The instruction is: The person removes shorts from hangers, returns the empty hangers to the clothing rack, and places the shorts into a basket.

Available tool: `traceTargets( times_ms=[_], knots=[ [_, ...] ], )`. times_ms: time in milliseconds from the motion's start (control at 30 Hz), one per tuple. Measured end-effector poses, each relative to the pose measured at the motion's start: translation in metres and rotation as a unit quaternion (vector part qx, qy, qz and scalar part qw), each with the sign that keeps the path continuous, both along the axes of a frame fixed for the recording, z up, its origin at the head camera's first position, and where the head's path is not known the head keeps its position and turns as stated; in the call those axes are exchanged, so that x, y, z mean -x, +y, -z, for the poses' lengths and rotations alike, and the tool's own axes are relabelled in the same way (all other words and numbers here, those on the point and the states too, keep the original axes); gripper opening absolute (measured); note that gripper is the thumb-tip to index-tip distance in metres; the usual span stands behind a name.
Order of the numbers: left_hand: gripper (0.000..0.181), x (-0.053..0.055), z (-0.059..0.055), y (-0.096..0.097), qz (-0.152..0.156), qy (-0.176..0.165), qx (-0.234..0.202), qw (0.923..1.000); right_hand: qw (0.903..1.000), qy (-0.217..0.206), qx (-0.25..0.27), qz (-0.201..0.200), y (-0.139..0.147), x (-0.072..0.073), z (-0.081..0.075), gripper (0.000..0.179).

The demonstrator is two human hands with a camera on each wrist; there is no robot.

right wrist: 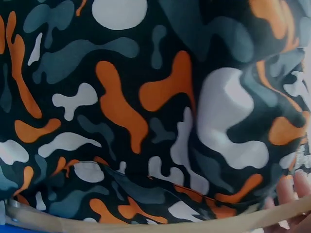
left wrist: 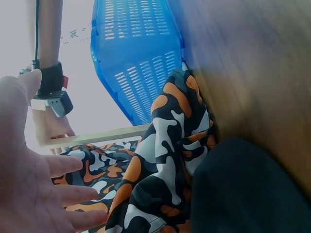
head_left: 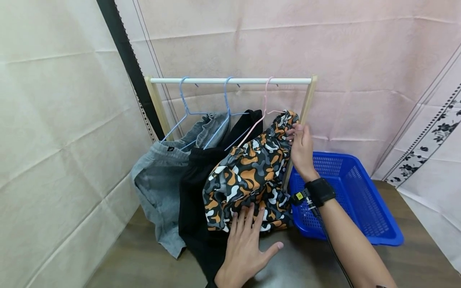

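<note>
Shorts with an orange, white, grey and black camouflage print point(head_left: 248, 172) hang on a pink hanger point(head_left: 265, 96) at the rail's right end. My left hand point(head_left: 245, 248) is spread at their lower edge, fingers straight over the fabric; the left wrist view shows its palm beside the printed cloth point(left wrist: 165, 155). My right hand point(head_left: 301, 148) is at the rack's right post, its fingertips at the edge of the waistband. In the right wrist view, the print point(right wrist: 146, 97) fills most of the frame, with right-hand fingers point(right wrist: 286, 191) at the lower right.
Black pants point(head_left: 196, 188) and grey denim shorts point(head_left: 158, 192) hang to the left on blue hangers point(head_left: 226, 96). The small rack has a white rail point(head_left: 209, 81) and wooden posts. A blue plastic basket point(head_left: 374, 200) stands right of it on the wooden table point(head_left: 417, 224). Pale cloth surrounds everything.
</note>
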State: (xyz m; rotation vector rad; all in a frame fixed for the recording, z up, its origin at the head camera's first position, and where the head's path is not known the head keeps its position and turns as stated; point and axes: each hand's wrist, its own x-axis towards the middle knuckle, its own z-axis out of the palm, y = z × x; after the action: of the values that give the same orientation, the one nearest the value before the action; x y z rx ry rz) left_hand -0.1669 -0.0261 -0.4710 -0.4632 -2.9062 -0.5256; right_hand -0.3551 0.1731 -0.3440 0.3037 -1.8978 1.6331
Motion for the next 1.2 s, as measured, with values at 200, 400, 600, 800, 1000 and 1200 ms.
traceTargets(
  times_ms=[200, 400, 600, 800, 1000, 1200],
  knots=[
    [0.105, 0.001, -0.002, -0.003, 0.001, -0.008, -0.007, 0.9999, 0.9991, 0.025, 0.033, -0.01, -0.002, 0.011, 0.005, 0.059],
    [0.103, 0.0, 0.001, -0.004, -0.001, -0.011, -0.011, 0.9999, 0.9956, 0.06, 0.063, -0.034, -0.001, 0.021, 0.014, 0.051],
    [0.102, 0.0, 0.003, -0.003, 0.003, -0.002, -0.013, 0.9999, 0.9916, 0.072, 0.1, -0.04, -0.002, 0.031, 0.019, 0.052],
    [0.1, 0.001, 0.004, 0.0, 0.004, 0.023, -0.017, 0.9996, 0.9867, 0.106, 0.122, -0.014, -0.002, 0.039, 0.02, 0.05],
    [0.1, -0.001, 0.008, 0.006, 0.012, 0.018, -0.016, 0.9996, 0.9845, 0.123, 0.124, 0.017, -0.001, 0.039, 0.024, 0.049],
    [0.098, 0.0, 0.009, 0.008, 0.014, 0.04, -0.018, 0.999, 0.9857, 0.127, 0.102, 0.043, -0.007, 0.047, 0.022, 0.057]
  ],
)
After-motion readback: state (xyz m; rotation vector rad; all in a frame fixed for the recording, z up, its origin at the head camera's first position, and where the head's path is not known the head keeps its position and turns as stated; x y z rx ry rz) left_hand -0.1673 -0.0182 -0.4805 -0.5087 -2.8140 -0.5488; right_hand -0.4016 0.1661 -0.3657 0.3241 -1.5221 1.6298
